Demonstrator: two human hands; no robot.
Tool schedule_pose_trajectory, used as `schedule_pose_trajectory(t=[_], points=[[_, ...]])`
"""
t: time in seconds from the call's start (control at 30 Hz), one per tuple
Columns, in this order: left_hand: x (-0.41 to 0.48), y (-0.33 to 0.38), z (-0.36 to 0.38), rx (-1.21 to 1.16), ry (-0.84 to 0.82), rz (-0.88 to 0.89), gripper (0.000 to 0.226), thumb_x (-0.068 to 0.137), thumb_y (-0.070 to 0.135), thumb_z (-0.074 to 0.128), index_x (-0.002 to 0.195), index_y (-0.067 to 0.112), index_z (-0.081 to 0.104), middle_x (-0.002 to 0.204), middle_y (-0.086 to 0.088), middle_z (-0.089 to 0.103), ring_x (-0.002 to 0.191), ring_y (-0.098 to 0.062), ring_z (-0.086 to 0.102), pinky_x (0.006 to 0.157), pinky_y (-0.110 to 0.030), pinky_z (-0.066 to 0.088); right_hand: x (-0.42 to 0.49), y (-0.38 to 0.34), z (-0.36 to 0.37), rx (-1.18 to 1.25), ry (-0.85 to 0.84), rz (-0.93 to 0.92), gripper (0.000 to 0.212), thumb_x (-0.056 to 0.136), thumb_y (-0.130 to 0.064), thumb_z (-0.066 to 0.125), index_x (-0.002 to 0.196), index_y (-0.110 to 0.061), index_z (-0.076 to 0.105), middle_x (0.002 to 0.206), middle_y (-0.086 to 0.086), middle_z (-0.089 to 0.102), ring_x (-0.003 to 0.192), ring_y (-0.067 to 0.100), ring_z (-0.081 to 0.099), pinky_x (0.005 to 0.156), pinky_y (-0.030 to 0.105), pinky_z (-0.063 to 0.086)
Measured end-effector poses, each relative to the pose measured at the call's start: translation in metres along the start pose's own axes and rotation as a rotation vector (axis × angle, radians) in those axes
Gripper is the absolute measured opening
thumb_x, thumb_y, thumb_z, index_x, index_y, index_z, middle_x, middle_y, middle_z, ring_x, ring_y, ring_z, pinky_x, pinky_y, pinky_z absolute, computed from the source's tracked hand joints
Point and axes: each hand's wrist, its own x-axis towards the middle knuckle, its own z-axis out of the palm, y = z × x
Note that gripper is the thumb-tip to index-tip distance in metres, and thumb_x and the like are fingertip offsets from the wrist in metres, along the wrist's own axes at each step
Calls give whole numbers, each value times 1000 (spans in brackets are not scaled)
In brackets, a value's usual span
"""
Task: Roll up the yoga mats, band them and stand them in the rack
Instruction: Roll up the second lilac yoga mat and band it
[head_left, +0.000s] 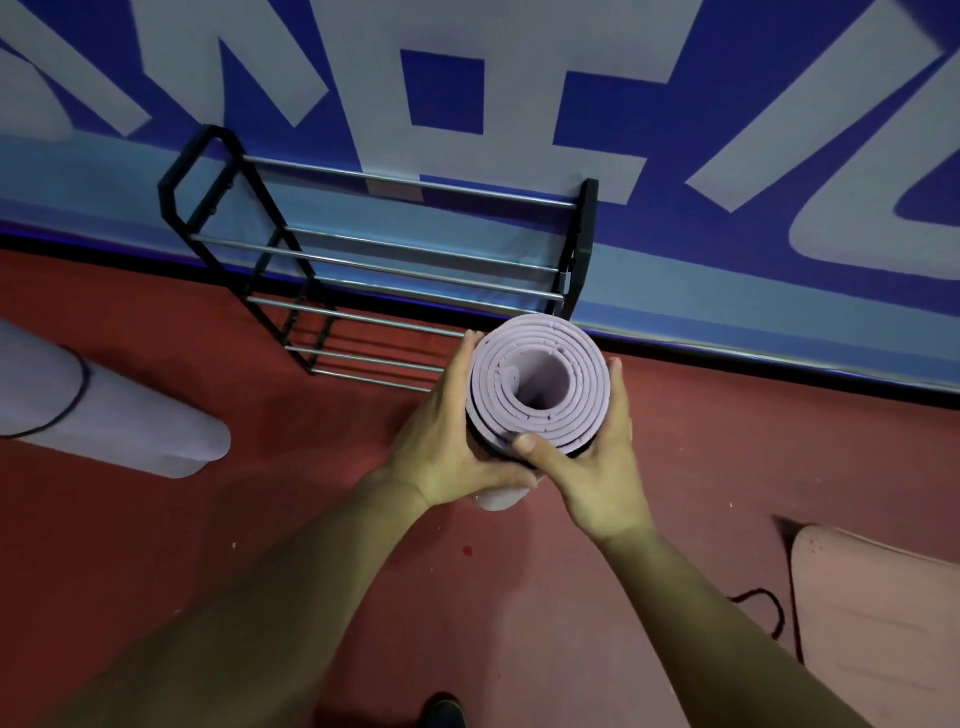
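Note:
A rolled purple yoga mat (540, 384) stands upright in front of me, its spiral end facing the camera. My left hand (447, 441) grips its left side and my right hand (597, 467) grips its right side, thumb across the front edge. A dark band seems to circle the roll under my fingers. The black rack (363, 260) with silver bars stands just behind the mat, against the wall. A second rolled purple mat (104, 410) with a black band lies on the floor at left.
A pink mat (878, 618) lies flat at the lower right with a black band (763, 608) beside it. The floor is red. A blue and grey banner wall (675, 156) runs behind the rack. A dark shoe tip (441, 712) shows at the bottom.

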Motion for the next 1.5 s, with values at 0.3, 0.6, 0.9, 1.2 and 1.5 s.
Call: schedule_pose_trajectory(t=[0.3,0.6,0.9,1.2,1.5], points=[[-11,-17,3,92,140,45,130,52,62,93,156,28,23,157,11,37,144,-4,37,115,-41,40,8,15,-6,-143,-157,-185,113,55,-67,93,149,-40,38,144,-9,53,138,20,48,111,54,41],[17,-44,17,192,109,94,157,41,82,85,160,29,-2,168,5,7,154,-13,15,121,-51,27,20,46,-8,-217,-62,-177,113,45,-81,88,141,-46,40,141,-18,54,138,15,47,110,49,44],[27,-69,28,57,219,311,134,54,92,66,155,18,21,152,4,33,142,-7,34,115,-22,31,20,85,11,-60,3,-306,89,56,-64,88,132,-40,48,132,-19,61,126,1,56,103,40,52],[48,-88,55,-179,417,542,129,59,85,71,152,5,29,146,-9,49,135,-12,49,112,-29,41,34,92,23,20,96,-503,83,62,-67,79,132,-44,42,133,-18,59,122,-1,57,102,35,51],[50,-136,72,-278,449,520,134,58,90,67,158,14,23,155,-6,43,142,-17,44,118,-47,35,36,138,28,-33,77,-535,111,55,-70,80,147,-37,29,139,-25,52,121,-15,52,98,16,44]])
